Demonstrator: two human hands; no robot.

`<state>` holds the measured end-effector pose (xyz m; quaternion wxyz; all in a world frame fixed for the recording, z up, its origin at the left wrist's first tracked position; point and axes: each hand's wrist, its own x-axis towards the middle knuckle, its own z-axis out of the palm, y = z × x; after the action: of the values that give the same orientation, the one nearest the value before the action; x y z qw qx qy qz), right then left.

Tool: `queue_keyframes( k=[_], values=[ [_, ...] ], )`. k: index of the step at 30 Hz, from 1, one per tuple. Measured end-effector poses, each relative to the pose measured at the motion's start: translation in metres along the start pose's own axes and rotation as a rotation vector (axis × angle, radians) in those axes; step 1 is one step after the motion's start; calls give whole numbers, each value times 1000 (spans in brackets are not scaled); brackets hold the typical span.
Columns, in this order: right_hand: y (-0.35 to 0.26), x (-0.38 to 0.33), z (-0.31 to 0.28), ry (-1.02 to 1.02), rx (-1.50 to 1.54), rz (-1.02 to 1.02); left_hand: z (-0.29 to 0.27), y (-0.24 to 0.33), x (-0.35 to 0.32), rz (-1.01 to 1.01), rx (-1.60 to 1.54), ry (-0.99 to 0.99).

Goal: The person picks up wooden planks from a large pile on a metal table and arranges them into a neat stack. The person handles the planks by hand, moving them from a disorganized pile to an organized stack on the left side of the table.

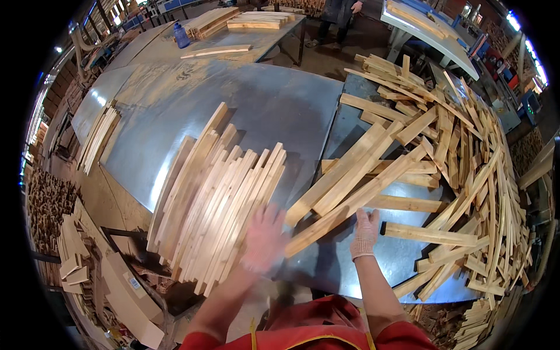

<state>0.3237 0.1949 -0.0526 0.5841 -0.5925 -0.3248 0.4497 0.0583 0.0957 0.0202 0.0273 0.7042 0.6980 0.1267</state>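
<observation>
My left hand [265,238], in a pale glove and blurred by motion, is over the right edge of a row of wooden strips [219,198]. Its fingers look spread, with nothing visible in them. My right hand [365,234], in a knitted glove, is at the lower edge of a long wooden strip [350,213] lying slantwise on the metal table [280,105]. Its fingers point away from me, slightly apart, and do not appear to wrap round the strip. Two wider wooden pieces [344,169] lie side by side just beyond it.
A large jumbled heap of wooden strips [461,151] covers the table's right side. A small bundle of strips [100,137] lies at the far left. Farther back are stacked boards [213,22] and a blue bottle [181,36]. A person [337,20] stands beyond the table.
</observation>
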Motion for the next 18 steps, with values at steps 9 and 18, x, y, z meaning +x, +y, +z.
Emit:
queue_keyframes(
  k=[9,18],
  values=[
    [-15,23,-47,-142,102,389,90,111,60,-337,-651,-668],
    [-21,5,-147,-145,-820,-177,14,58,-76,-510,-612,-331]
  ],
)
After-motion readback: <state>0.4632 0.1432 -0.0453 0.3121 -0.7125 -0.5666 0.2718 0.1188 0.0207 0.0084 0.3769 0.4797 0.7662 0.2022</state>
